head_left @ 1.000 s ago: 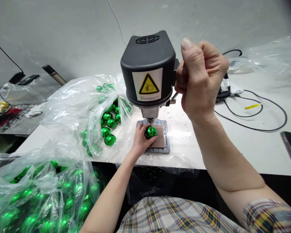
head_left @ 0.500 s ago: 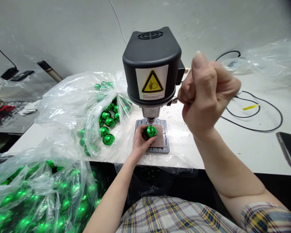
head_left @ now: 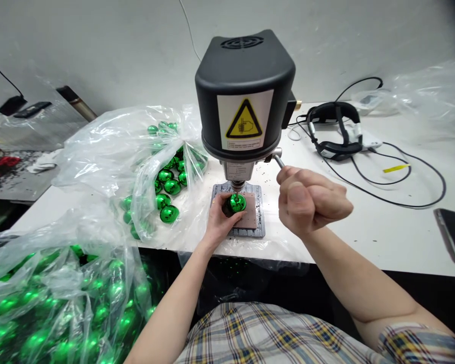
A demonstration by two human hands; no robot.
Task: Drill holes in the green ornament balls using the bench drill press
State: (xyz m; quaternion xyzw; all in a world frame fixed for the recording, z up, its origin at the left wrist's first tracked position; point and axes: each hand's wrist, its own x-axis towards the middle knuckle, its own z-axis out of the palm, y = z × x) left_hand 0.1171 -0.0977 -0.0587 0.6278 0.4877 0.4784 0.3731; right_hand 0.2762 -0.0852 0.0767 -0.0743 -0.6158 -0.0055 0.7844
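A black bench drill press (head_left: 244, 91) with a yellow warning label stands on the white table (head_left: 382, 232). My left hand (head_left: 220, 220) is closed round a shiny green ball (head_left: 237, 203) on the drill's base plate (head_left: 258, 227), right under the bit, which touches the ball's top. My right hand (head_left: 311, 202) is a fist wrapped round the drill's feed lever (head_left: 278, 161), pulled down to the right of the machine.
A clear plastic bag (head_left: 117, 167) holding several green balls (head_left: 169, 213) lies left of the drill. Another bag of green balls (head_left: 53, 303) sits below the table edge at lower left. A black headset (head_left: 335, 132), cables and a dark phone (head_left: 453, 235) lie to the right.
My right hand has swung the lever down from beside the drill head to table height, and the bit has come down onto the ball. My left hand has kept its hold.
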